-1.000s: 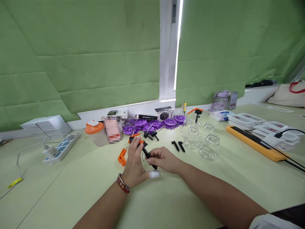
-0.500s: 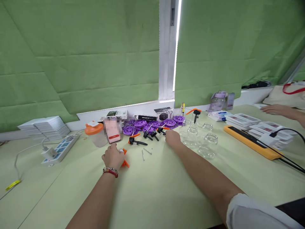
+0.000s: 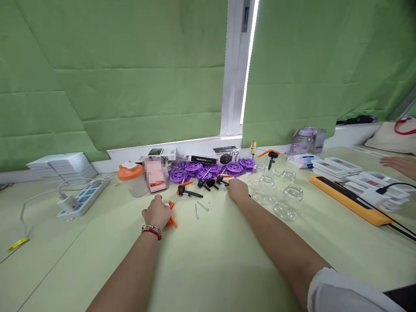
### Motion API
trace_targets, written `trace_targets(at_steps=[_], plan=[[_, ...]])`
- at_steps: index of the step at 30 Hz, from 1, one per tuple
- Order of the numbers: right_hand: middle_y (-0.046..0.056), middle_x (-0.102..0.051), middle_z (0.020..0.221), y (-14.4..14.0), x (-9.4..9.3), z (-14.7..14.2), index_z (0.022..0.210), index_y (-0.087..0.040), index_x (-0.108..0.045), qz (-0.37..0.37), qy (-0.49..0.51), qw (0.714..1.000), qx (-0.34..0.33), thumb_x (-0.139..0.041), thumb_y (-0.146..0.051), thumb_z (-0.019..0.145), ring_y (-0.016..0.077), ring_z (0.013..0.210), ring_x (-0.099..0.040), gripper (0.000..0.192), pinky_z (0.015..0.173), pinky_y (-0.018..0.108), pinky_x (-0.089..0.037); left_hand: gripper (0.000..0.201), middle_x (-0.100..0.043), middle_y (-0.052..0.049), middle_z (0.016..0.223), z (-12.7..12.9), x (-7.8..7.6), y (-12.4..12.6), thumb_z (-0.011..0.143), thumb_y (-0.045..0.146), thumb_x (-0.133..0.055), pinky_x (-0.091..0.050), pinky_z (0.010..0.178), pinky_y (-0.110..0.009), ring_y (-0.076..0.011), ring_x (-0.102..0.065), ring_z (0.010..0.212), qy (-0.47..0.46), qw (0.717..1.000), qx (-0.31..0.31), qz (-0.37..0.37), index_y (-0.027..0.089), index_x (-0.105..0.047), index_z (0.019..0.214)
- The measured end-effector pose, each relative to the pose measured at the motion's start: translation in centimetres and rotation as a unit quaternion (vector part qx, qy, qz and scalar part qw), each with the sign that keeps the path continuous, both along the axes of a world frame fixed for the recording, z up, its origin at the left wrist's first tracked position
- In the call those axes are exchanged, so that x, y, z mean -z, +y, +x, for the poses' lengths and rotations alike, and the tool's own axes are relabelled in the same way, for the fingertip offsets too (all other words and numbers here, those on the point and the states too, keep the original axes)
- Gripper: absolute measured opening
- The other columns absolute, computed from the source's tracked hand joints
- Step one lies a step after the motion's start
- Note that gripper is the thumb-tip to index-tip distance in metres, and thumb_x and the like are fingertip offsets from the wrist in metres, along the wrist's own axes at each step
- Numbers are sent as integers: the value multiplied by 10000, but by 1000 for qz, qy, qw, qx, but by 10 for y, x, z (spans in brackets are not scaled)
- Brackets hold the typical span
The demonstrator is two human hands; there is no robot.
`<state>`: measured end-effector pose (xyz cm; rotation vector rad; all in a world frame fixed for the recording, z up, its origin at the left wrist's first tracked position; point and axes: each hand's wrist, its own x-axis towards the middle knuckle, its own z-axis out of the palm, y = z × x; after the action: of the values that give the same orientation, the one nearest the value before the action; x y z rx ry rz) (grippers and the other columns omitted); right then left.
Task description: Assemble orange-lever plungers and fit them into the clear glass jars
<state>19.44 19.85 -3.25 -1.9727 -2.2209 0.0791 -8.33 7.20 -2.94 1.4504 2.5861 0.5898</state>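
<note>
An orange-lidded cup (image 3: 132, 180) stands behind the left hand (image 3: 156, 213), which curls against bright-orange angled pieces (image 3: 172, 222). Next lie four black, stemmed parts (image 3: 203, 184) and two silver pins (image 3: 196, 211); the right hand (image 3: 238, 189) is at the rightmost part. I cannot tell either hand's grip. Rightward are at least four clear jars (image 3: 264, 197), then one lilac-lidded bottle (image 3: 301, 142).

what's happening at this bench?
One person is handling small parts. Their left hand is at the orange pieces; the right hand is by the black pieces, its grip hidden. Metal pins lie between the hands, purple discs are heaped behind, and clear jars stand right. Another person's hand shows far right.
</note>
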Motion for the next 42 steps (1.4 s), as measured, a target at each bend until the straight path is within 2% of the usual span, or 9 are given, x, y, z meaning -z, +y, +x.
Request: trace_targets(at_steps=[10, 17, 20, 22, 24, 27, 33, 38, 42], plan=[[145, -639, 981, 2, 0, 1, 935, -116, -650, 1, 19, 1000, 6, -530, -238, 844, 241, 908, -614, 194, 693, 279, -410, 375, -626, -152, 1124, -1, 2, 2, 796, 263, -404, -319, 909, -497, -309, -572, 1019, 2, 1000, -1, -4, 169, -467, 1154], [142, -601, 1042, -7, -9, -10, 987, -136, -624, 28, 57, 998, -20, -475, -114, 839, 219, 914, -601, 211, 717, 275, -396, 363, -629, -157, 1125, -2, 5, 3, 801, 289, -410, -322, 901, -499, -320, -572, 1032, -2, 1000, 7, -1, 175, -477, 1139], [136, -615, 1020, -9, -10, -22, 981, -155, -628, 25, 93, 995, -36, -441, -208, 887, 212, 886, -603, 216, 701, 276, -395, 361, -630, -159, 1122, -2, 6, 4, 803, 296, -415, -325, 900, -495, -323, -572, 1035, -5, 1000, 8, 1, 175, -479, 1136], [128, -642, 922, -9, -7, -30, 921, -159, -647, 10, 122, 992, -41, -429, -320, 904, 210, 826, -611, 272, 665, 276, -396, 359, -633, -160, 1115, -2, 6, 4, 806, 303, -415, -327, 898, -493, -323, -574, 1032, -7, 1000, 9, 3, 171, -481, 1133], [116, -652, 813, -8, -2, -35, 827, -156, -664, -11, 152, 987, -42, -495, -377, 865, 204, 750, -610, 281, 623, 268, -389, 355, -637, -160, 1105, -2, 6, 4, 808, 305, -416, -330, 895, -492, -324, -576, 1029, -9, 1000, 11, 6, 169, -483, 1129], [97, -645, 733, -4, 5, -39, 708, -151, -661, -28, 199, 979, -41, -592, -308, 789, 182, 670, -589, 190, 575, 253, -368, 347, -643, -159, 1089, -3, 7, 4, 804, 297, -425, -335, 888, -490, -327, -579, 1025, -14, 1000, 13, 12, 168, -487, 1120], [33, -564, 574, -1, 7, -37, 595, -157, -608, -6, 304, 952, -35, -537, -267, 784, 133, 526, -492, 230, 497, 232, -337, 319, -657, -151, 1051, -4, 11, 5, 780, 283, -466, -334, 890, -492, -334, -589, 1002, -35, 999, 14, 39, 182, -512, 1079], [-8, -470, 496, -8, -4, -37, 584, -158, -580, 24, 380, 924, -43, -468, -329, 806, 107, 441, -366, 302, 441, 230, -300, 270, -664, -160, 1001, -6, 11, 5, 755, 256, -486, -339, 873, -521, -356, -591, 964, -63, 994, 4, 94, 177, -551, 1005], [-7, -517, 535, -34, -13, -52, 696, -155, -635, 41, 424, 901, -86, -474, -371, 804, 115, 467, -396, 291, 457, 229, -309, 230, -654, -107, 980, -5, 3, -1, 801, 260, -413, -391, 854, -448, -299, -579, 972, -93, 978, 17, 186, 204, -577, 952]])
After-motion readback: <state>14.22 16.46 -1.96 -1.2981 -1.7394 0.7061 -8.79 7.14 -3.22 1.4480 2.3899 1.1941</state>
